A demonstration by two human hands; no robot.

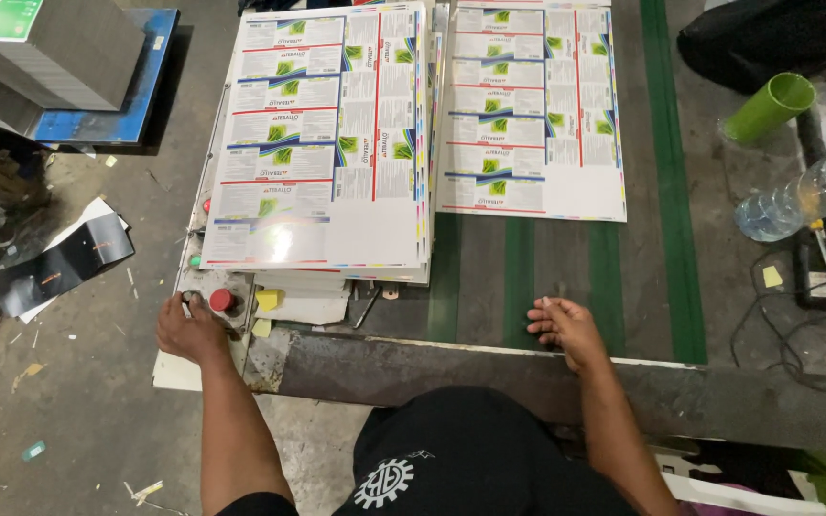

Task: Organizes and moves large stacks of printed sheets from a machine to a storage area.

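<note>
Seemingly, left hand (188, 330) touches a knob beside red button (223, 300).

Grey work table (642, 287) w/ green belts carries 2 printed-sheet stacks (327, 143) (532, 110), side by side.

My one view came from the head camera, which looked steeply down over the near edge of the worktable (489, 287). It sat close above it.

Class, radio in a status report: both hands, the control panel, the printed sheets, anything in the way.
Left hand on control panel, beside red button. Right hand empty, resting on green-striped belt. Two printed sheet stacks ahead, nothing blocking.
</note>
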